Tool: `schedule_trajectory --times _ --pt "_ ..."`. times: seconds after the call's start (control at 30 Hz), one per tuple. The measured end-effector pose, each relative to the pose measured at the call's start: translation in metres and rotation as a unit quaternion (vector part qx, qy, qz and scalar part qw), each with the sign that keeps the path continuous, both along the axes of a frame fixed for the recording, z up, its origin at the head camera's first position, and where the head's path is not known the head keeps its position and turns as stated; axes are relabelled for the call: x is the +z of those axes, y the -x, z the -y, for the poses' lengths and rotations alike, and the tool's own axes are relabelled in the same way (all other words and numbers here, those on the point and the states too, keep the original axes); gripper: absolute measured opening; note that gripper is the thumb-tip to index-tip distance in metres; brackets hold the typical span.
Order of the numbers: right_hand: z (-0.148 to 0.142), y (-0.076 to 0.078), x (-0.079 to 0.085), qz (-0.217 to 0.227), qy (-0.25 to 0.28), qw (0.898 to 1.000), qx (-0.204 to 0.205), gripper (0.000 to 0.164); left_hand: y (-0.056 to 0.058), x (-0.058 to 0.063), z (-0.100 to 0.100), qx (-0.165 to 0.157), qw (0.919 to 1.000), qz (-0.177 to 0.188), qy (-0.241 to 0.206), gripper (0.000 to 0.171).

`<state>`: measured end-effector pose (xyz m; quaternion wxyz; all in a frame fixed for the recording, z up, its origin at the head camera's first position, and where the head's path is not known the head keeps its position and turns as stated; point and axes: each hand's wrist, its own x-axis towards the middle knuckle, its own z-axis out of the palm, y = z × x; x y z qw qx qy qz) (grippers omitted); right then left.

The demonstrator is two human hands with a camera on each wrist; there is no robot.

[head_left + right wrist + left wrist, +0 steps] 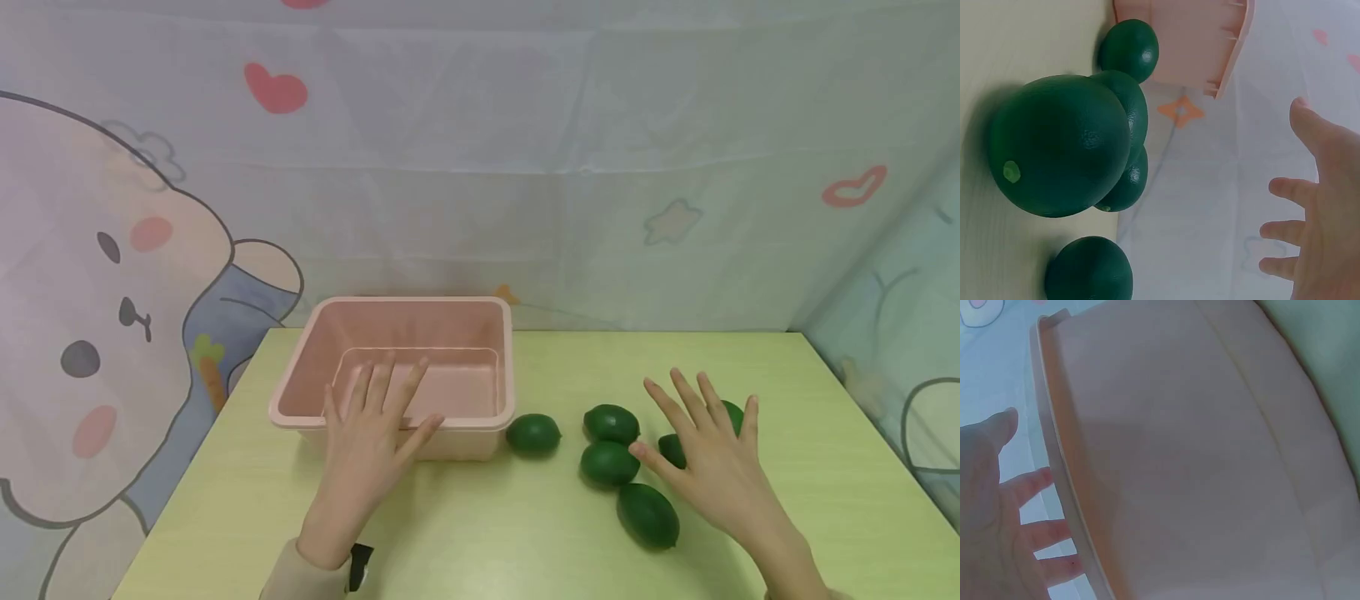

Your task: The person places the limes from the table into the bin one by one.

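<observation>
With fingers spread, my left hand (367, 450) is held over the near rim of a pink plastic basin (412, 446). In the left wrist view the fingertips of the left hand (1004, 506) overlap the rim of the basin (1179, 444). My right hand (712, 471), fingers also spread and holding nothing, hovers above several dark green limes, partly hiding two of them. One lime (648, 516) lies nearest to me, beside the right thumb. The right wrist view has the right hand (1329, 200) raised off the table, apart from the large near lime (1060, 147).
A single lime (533, 435) sits by the basin's right front corner. The light yellow-green table (480, 533) ends at a cloth backdrop (600, 167) printed with hearts and a bear. Near the left sleeve a small black piece (360, 567) shows.
</observation>
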<state>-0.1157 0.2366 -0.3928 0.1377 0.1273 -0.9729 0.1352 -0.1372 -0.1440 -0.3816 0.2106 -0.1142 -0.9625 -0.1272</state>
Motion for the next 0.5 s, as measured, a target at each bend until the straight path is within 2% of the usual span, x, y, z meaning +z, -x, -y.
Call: schedule_trajectory --times 0.33,0.4,0.5 --pt "0.002 -0.003 -0.009 -0.031 0.003 0.999 0.021 0.075 -0.004 -0.010 0.004 -0.021 0.9984 -0.051 0.005 0.063" --pt "0.003 -0.004 -0.010 -0.035 0.003 0.999 0.026 0.074 -0.004 -0.012 0.004 -0.028 0.9968 -0.074 0.007 0.059" --pt "0.003 -0.005 -0.013 -0.045 0.004 0.998 0.035 0.074 -0.003 -0.015 0.005 -0.045 0.9906 -0.129 0.011 0.059"
